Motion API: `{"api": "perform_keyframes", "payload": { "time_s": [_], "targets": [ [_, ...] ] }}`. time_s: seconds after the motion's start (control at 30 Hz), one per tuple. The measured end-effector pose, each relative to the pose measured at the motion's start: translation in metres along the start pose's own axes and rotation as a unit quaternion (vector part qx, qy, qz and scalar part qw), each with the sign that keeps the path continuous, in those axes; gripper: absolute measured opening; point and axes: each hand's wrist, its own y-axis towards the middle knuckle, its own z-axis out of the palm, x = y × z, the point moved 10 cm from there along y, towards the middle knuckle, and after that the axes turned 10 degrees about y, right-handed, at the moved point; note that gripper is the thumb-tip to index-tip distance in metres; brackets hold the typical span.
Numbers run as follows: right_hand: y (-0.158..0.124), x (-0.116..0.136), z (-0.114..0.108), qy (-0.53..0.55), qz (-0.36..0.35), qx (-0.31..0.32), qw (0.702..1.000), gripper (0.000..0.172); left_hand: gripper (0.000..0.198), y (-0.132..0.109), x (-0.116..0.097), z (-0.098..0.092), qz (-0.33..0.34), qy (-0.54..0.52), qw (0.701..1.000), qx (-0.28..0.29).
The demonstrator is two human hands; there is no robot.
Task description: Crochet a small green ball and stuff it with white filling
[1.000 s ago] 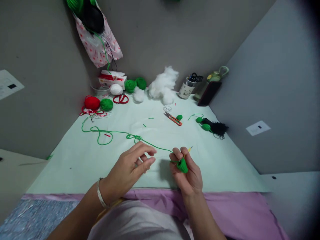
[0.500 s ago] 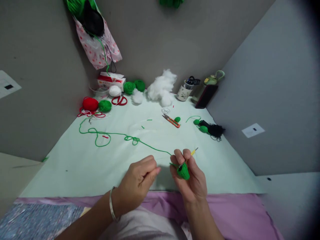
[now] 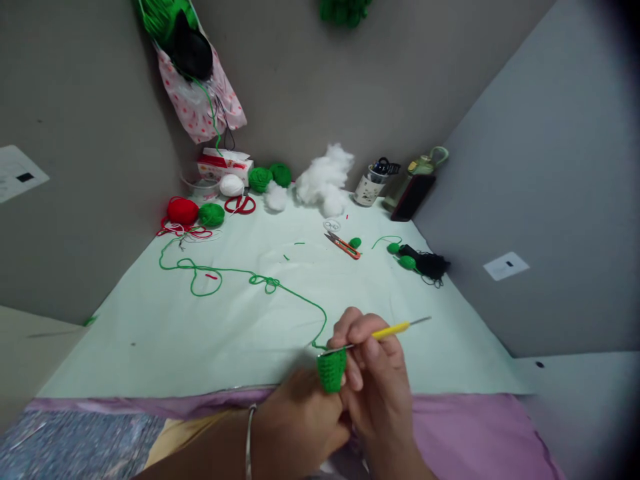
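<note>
My left hand (image 3: 300, 423) pinches a small green crocheted piece (image 3: 331, 370) from below at the near table edge. My right hand (image 3: 373, 377) grips a yellow-handled crochet hook (image 3: 395, 329), whose metal tip lies across the top of the green piece. A green yarn strand (image 3: 235, 273) runs from the piece across the pale green table (image 3: 150, 333) toward the yarn balls at the far left. A metal bangle sits on my left wrist.
At the back stand a red yarn ball (image 3: 182, 211), green yarn balls (image 3: 270, 177), white stuffing (image 3: 325, 179), red scissors (image 3: 241, 204), a cup of tools (image 3: 369, 187) and a bottle (image 3: 424, 164). Orange snips (image 3: 344, 244) and small green pieces with black yarn (image 3: 425, 264) lie mid-table. A pink bag (image 3: 200, 93) hangs on the wall.
My left hand moved in under the green piece and took hold of it. My right hand shifted its grip, and the hook now lies across the piece with the handle pointing right.
</note>
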Motion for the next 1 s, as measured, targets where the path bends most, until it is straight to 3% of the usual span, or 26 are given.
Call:
{"api": "perform_keyframes", "payload": {
  "time_s": [0.07, 0.13, 0.2, 0.23, 0.3, 0.37, 0.47, 0.57, 0.67, 0.77, 0.87, 0.93, 1.0],
  "targets": [
    [0.004, 0.018, -0.009, -0.018, -0.033, -0.017, 0.999, 0.011, 0.025, -0.002, 0.001, -0.010, -0.022, 0.003, 1.000, -0.001],
    [0.008, 0.035, -0.023, -0.018, -0.056, -0.050, 0.997, 0.011, 0.033, -0.004, 0.004, -0.018, -0.047, -0.056, 0.996, 0.041],
    [0.012, 0.042, -0.037, 0.010, -0.048, -0.083, 0.995, 0.013, 0.015, -0.005, 0.010, -0.027, -0.073, -0.194, 0.975, 0.076],
    [0.013, 0.042, -0.043, 0.025, -0.038, -0.097, 0.994, 0.014, 0.006, -0.005, 0.021, -0.035, -0.114, -0.267, 0.955, 0.052],
    [0.015, 0.036, -0.047, 0.044, -0.019, -0.111, 0.993, 0.016, 0.030, -0.004, 0.042, -0.054, -0.165, -0.416, 0.893, -0.051],
    [0.014, 0.026, -0.041, 0.036, -0.004, -0.101, 0.994, 0.015, 0.042, 0.004, 0.045, -0.057, -0.150, -0.524, 0.833, -0.091],
    [0.011, 0.015, -0.020, -0.017, -0.012, -0.052, 0.998, 0.016, 0.043, 0.025, 0.040, -0.054, -0.134, -0.583, 0.795, -0.101],
    [0.007, 0.008, -0.001, -0.047, -0.016, -0.004, 0.999, 0.017, 0.047, 0.042, 0.045, -0.063, -0.160, -0.627, 0.746, -0.158],
    [0.007, 0.004, 0.001, -0.040, 0.000, 0.004, 0.999, 0.016, 0.057, 0.048, 0.054, -0.083, -0.168, -0.588, 0.757, -0.228],
    [0.011, 0.005, -0.010, -0.024, 0.002, -0.021, 0.999, 0.014, 0.060, 0.041, 0.060, -0.098, -0.144, -0.515, 0.793, -0.291],
    [0.014, 0.003, -0.021, -0.019, 0.008, -0.048, 0.999, 0.013, 0.037, 0.025, 0.060, -0.104, -0.121, -0.384, 0.850, -0.340],
    [0.015, 0.002, -0.025, -0.025, 0.004, -0.058, 0.998, 0.014, 0.020, 0.017, 0.056, -0.103, -0.110, -0.290, 0.890, -0.336],
    [0.016, 0.002, -0.029, -0.035, -0.003, -0.068, 0.997, 0.015, 0.029, 0.015, 0.049, -0.100, -0.079, -0.203, 0.931, -0.293]
  ]
}}
